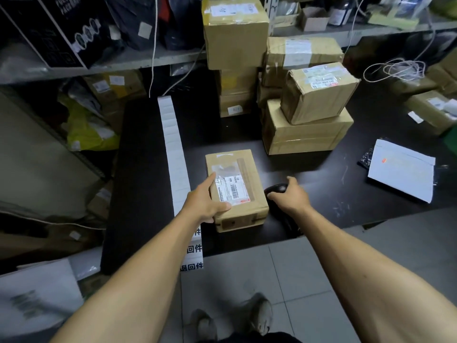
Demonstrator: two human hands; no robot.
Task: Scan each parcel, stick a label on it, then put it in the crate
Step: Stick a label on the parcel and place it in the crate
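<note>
The left hand (206, 203) grips the near left edge of a small brown parcel (236, 189) at the centre of the frame, thumb laid across the top beside the shipping slip (232, 191), the other fingers tucked under the side and out of sight. Just right of it, the right hand (289, 194) curls round a black scanner (277, 189) that rests low on the dark table (309, 169), close beside the parcel's right flank.

This looks like the scanning step: the parcel is steadied with its barcode face up, and the scanner is in hand but not yet aimed. The next move likely calls for lifting the scanner and turning its head toward the barcode on the slip.

To the left of the parcel, a long white strip of labels (173, 149) runs up the table, near the left hand. A stack of boxes (306, 115) waits in the upper centre and right. No crate is visible in the frame.
</note>
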